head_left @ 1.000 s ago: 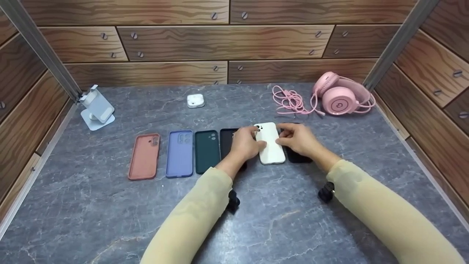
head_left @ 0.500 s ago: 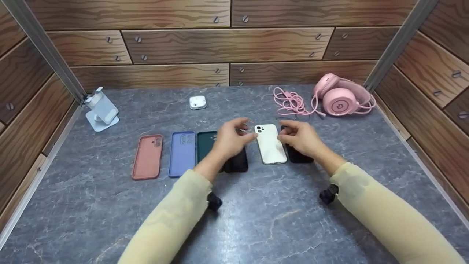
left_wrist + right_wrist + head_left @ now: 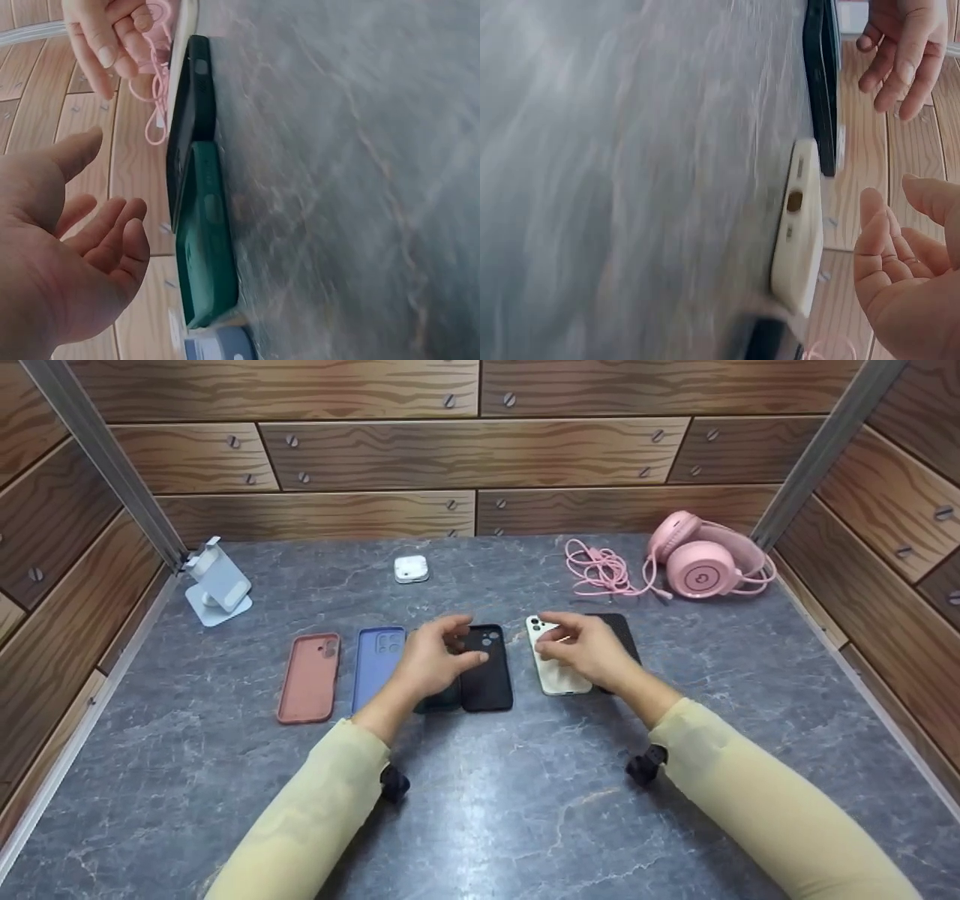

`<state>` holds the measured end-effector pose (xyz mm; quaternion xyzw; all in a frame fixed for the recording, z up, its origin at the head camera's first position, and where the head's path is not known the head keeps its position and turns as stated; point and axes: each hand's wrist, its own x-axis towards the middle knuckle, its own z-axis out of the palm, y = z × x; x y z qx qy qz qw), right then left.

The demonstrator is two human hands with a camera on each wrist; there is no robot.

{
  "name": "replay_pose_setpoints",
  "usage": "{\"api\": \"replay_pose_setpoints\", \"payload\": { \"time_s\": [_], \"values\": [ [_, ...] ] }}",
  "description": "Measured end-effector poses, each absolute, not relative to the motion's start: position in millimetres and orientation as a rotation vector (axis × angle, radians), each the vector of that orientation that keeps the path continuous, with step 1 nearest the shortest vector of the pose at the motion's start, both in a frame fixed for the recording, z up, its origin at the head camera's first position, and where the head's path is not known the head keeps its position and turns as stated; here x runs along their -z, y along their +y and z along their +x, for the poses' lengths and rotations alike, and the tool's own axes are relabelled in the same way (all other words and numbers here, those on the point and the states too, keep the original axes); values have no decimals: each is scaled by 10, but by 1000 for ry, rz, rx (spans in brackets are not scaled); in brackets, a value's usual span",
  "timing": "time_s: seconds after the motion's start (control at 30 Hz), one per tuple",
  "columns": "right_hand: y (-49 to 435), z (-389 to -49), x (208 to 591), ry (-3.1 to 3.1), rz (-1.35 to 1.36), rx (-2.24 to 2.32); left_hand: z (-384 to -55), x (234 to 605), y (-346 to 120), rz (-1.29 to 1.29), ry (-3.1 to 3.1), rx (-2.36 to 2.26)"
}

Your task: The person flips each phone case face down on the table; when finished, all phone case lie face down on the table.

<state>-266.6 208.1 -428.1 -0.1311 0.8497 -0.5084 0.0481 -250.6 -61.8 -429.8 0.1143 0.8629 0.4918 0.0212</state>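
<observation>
My left hand [image 3: 435,660] hovers over the row of phone cases, fingers relaxed and holding nothing. Beneath it a dark green phone case [image 3: 208,247] is partly hidden, and a black phone case [image 3: 487,679] lies just right of the fingertips. My right hand [image 3: 592,654], also holding nothing, is above a white phone case [image 3: 562,679], its fingers loosely bent. That white case lies back up; cutouts show along its bottom edge in the right wrist view. Partly covered by the right hand, a black textured phone case [image 3: 619,631] lies to the right.
A blue phone case [image 3: 371,664] and a pink one [image 3: 309,679] continue the row leftward. Behind stand a light blue phone stand [image 3: 221,585], a white earphone case [image 3: 411,569], and pink headphones [image 3: 701,566] with a coiled cable [image 3: 600,568]. Wood-patterned walls [image 3: 375,454] enclose the table.
My left hand has let go of the white phone case and moved left over the dark cases. The right hand has released it too and shifted slightly left above it.
</observation>
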Motion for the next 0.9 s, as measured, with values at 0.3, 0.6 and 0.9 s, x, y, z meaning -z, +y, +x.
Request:
{"api": "replay_pose_setpoints", "payload": {
  "time_s": [0.3, 0.6, 0.9],
  "values": [
    [1774, -2656, 4366, 2680, -484, 1360, -2525, 4359, -642, 394, 2711, -1373],
    [1631, -2694, 4410, 2731, -416, 1131, -2576, 4441, -651, 389, 2717, -1368],
    [1546, -2723, 4428, 2739, -426, 1033, -2623, 4523, -708, 361, 2732, -1324]
  ]
}}
